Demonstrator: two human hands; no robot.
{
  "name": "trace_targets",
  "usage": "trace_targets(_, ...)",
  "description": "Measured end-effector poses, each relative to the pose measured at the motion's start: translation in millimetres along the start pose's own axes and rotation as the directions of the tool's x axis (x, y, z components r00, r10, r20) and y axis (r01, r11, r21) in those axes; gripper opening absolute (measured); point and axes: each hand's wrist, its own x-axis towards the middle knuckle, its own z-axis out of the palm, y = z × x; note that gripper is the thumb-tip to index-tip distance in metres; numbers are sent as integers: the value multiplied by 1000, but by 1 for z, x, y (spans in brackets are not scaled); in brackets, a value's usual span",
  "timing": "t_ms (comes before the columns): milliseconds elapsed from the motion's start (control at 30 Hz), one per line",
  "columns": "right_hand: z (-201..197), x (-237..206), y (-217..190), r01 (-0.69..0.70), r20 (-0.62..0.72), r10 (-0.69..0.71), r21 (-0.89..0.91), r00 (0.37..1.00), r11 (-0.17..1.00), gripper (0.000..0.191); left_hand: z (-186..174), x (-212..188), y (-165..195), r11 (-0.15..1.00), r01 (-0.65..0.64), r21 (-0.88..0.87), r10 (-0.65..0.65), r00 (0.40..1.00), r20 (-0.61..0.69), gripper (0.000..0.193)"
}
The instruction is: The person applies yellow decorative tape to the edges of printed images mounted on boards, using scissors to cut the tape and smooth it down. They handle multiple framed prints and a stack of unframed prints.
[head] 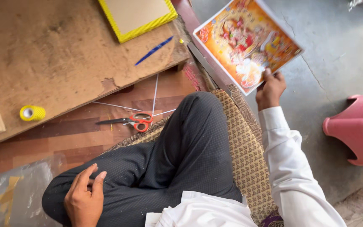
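My right hand [270, 89] grips the near edge of a colourful printed picture [245, 41] with a white border, holding it up over the grey floor at the right. My left hand [84, 198] rests open on my knee, on dark trousers, holding nothing. Red-handled scissors [132, 121] lie on the wood-pattern floor in front of my legs. A blue pen [153, 51] lies on a brown board [55, 59], near a yellow-edged frame [138, 17].
A yellow tape roll [32, 112] sits at the board's near edge. Thin white strips [155, 94] lie by the scissors. A pink plastic stool [358, 128] stands at the right. A patterned mat [242, 143] is under me; clear plastic sheeting [13, 189] lies bottom left.
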Motion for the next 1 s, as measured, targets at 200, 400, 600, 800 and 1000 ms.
trace_targets(200, -5, -46, 4, -290, -40, 308, 240, 951, 926, 37, 61, 35, 118, 715, 20, -699, 74, 992, 104, 42)
trace_targets(400, 35, -116, -63, -157, 5, 159, 191, 987, 969, 29, 141, 56, 308, 367, 184, -912, 399, 855, 332, 54)
trace_targets(600, -23, -71, -121, -41, 140, 64, -163, 988, 986, 27, 214, 82, 369, 350, 341, -873, 206, 881, 427, 25)
trace_targets(800, -168, 52, -154, -342, 80, 382, -308, 921, 888, 44, 239, 133, 362, 433, 349, -831, 192, 865, 463, 18)
trace_targets(1000, -121, 86, -3, -412, -216, 388, -77, 896, 908, 27, 297, 113, 379, 485, 227, -845, 315, 856, 411, 34)
